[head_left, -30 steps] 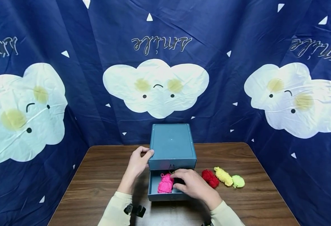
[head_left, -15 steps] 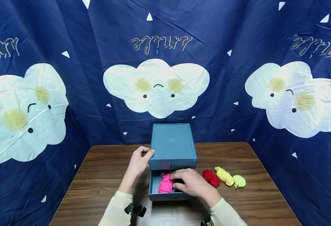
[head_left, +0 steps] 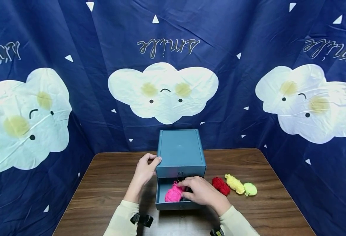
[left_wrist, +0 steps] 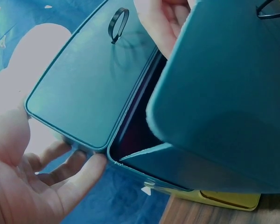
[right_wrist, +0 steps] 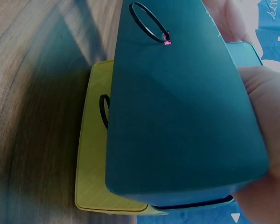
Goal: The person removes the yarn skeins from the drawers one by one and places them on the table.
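A blue two-tier drawer cabinet point(head_left: 180, 149) stands at the back middle, its middle-level blue drawer point(right_wrist: 186, 121) pulled out. Inside this drawer lies a ball of hot pink yarn point(head_left: 173, 194). My left hand point(head_left: 145, 167) holds the cabinet's left side, thumb by the top front edge; in the left wrist view, its fingers point(left_wrist: 77, 182) reach around the side. My right hand point(head_left: 203, 191) dips into the drawer from the right, index finger and thumb at the pink yarn ball; its other fingertips are hidden. A yellow drawer front point(right_wrist: 95, 154) shows below the blue one.
On the wooden table point(head_left: 111, 183), right of the cabinet, lie a red yarn ball point(head_left: 221, 186), a yellow yarn skein point(head_left: 234, 184) and a light green ball point(head_left: 250, 189). Black loop pulls point(right_wrist: 147, 21) stick out of the drawer fronts. A blue cloud-print curtain point(head_left: 234, 131) surrounds the table.
The pink yarn ball has turned, its top loop tipping to the right toward my right fingers. Both hands and the drawer stay in nearly the same place.
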Demonstrator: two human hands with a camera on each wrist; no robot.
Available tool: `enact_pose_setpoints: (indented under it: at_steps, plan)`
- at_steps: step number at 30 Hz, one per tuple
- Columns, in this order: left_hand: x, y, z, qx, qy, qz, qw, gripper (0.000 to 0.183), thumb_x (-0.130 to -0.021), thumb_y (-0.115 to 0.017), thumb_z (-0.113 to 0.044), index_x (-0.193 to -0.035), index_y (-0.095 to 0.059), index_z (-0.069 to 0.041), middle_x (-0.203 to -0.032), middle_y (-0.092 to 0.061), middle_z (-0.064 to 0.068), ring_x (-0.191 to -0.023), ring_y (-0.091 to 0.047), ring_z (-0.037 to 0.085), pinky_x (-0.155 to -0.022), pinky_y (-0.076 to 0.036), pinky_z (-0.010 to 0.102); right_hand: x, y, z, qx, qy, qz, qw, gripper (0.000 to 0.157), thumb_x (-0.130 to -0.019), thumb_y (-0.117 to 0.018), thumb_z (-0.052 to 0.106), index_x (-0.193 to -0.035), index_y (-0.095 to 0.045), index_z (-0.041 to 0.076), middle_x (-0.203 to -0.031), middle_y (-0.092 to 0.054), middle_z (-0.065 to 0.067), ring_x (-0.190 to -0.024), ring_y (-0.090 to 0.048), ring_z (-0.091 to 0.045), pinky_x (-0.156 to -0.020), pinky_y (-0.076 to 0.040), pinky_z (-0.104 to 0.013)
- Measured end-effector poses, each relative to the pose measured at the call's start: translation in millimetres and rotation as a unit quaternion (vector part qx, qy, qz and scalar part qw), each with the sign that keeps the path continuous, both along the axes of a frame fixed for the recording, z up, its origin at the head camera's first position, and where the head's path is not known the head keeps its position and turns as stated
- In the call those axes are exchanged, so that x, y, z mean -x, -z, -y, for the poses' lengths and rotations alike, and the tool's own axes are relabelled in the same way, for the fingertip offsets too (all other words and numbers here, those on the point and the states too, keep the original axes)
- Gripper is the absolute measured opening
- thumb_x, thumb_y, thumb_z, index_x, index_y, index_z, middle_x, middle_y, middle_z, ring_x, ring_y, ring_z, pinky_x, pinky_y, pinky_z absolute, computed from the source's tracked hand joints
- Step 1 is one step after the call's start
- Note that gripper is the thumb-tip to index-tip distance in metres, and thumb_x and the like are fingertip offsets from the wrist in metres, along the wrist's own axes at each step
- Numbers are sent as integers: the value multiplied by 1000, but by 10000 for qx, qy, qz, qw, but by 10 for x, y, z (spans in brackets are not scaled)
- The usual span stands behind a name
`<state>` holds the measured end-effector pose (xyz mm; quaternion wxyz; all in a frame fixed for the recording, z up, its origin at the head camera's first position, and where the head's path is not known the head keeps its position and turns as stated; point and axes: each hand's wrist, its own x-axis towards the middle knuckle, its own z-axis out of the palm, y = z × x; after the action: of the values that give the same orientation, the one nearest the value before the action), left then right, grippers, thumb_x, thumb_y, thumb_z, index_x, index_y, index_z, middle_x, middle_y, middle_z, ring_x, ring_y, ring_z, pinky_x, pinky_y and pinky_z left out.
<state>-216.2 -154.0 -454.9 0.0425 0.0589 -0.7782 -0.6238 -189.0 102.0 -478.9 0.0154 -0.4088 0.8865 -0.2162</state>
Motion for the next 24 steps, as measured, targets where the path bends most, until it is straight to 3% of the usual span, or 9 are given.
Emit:
enact_pose_setpoints:
  at_steps: [4, 10, 18, 24]
  plan:
    - [-7, 8, 0, -11, 11, 32, 10000, 32, -98, -70, -26, -116, -67, 0, -111, -65, 20, -79, -69, 19, -69, -64, 38, 5, 16, -1, -80, 17, 96, 9999, 33, -96, -73, 25, -129, -73, 21, -122, -72, 7, -105, -66, -8, -91, -57, -30]
    - [-11, 10, -1, -85, 17, 29, 10000, 32, -97, -70, -25, -116, -66, 1, -110, -64, 20, -79, -69, 19, -69, -64, 38, 6, 26, -6, 14, 2, 136, 9999, 26, -95, -75, 25, -121, -77, 22, -109, -72, 10, -98, -65, -6, -86, -57, -27]
    - [-7, 7, 8, -85, 21, 15, 10000, 32, -97, -71, -25, -117, -66, 0, -110, -65, 21, -79, -69, 19, -68, -64, 38, 4, 15, 5, -109, 3, 102, 9999, 24, -94, -75, 28, -118, -78, 25, -127, -70, 7, -116, -66, -13, -101, -55, -36]
    - [-14, 3, 5, -115, 28, 23, 9999, 32, -97, -71, -25, -116, -66, 1, -110, -65, 21, -78, -69, 19, -68, -64, 38, 10, 8, 17, -215, -21, 11, 9998, 22, -92, -78, 33, -112, -78, 25, -128, -70, 8, -118, -66, -11, -100, -55, -34]
